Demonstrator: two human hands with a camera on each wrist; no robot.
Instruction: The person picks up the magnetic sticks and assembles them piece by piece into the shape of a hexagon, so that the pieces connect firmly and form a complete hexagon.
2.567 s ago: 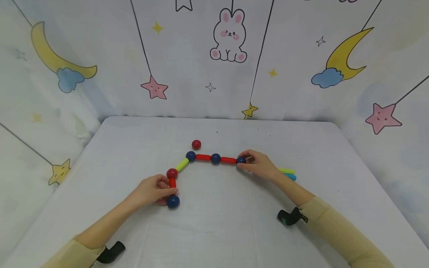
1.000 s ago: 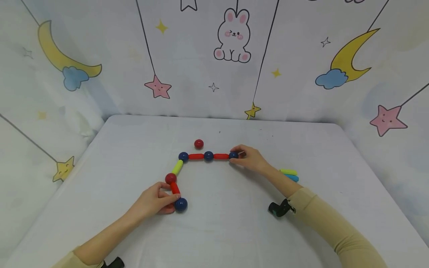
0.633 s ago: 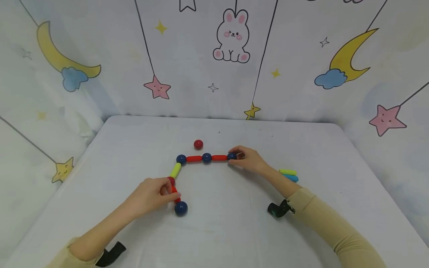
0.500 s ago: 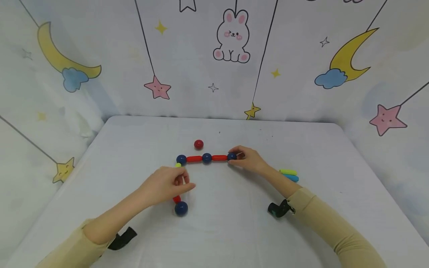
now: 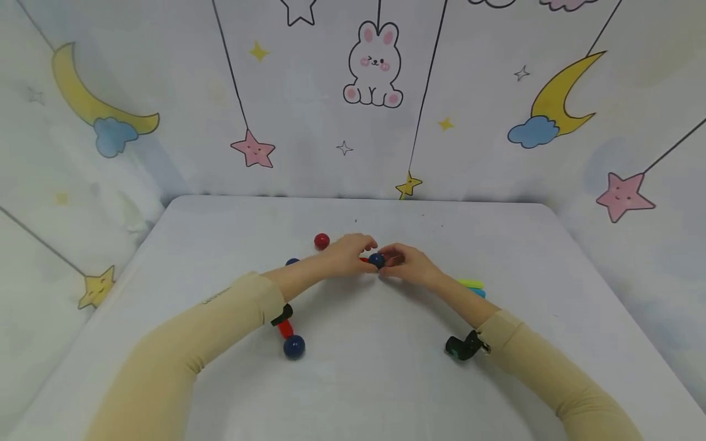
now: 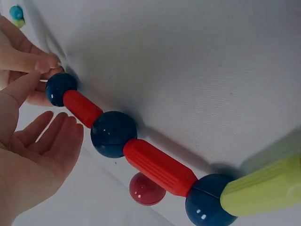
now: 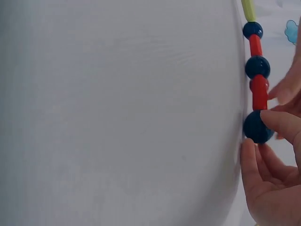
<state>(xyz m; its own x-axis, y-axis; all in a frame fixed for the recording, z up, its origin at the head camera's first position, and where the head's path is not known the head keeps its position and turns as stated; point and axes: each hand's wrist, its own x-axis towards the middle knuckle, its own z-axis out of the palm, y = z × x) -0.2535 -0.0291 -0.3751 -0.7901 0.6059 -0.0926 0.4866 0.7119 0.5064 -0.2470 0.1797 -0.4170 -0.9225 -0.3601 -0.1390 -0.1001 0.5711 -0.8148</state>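
Note:
A chain of toy balls and rods lies on the white table. My right hand (image 5: 410, 264) pinches the blue ball (image 5: 377, 261) at its right end. Close by, my left hand (image 5: 347, 254) reaches over the chain, fingers loosely bent and holding nothing. The left wrist view shows red rods (image 6: 160, 167) joining that end ball, a middle blue ball (image 6: 114, 134) and a corner blue ball (image 6: 211, 200), where a yellow-green rod (image 6: 263, 188) branches off. Nearer me are another red rod (image 5: 285, 329) and blue ball (image 5: 295, 346); my left arm hides the part between.
A loose red ball (image 5: 322, 241) sits behind the chain. Beyond my right wrist lie a yellow-green rod (image 5: 471, 283) and a blue rod (image 5: 477, 293), partly covered by the forearm. A patterned cloth backdrop (image 5: 309, 171) rises behind the table.
My left hand has let go of the near red rod and moved right and away from me to the end blue ball. My right hand stays on that ball; earlier the chain shifted slightly left.

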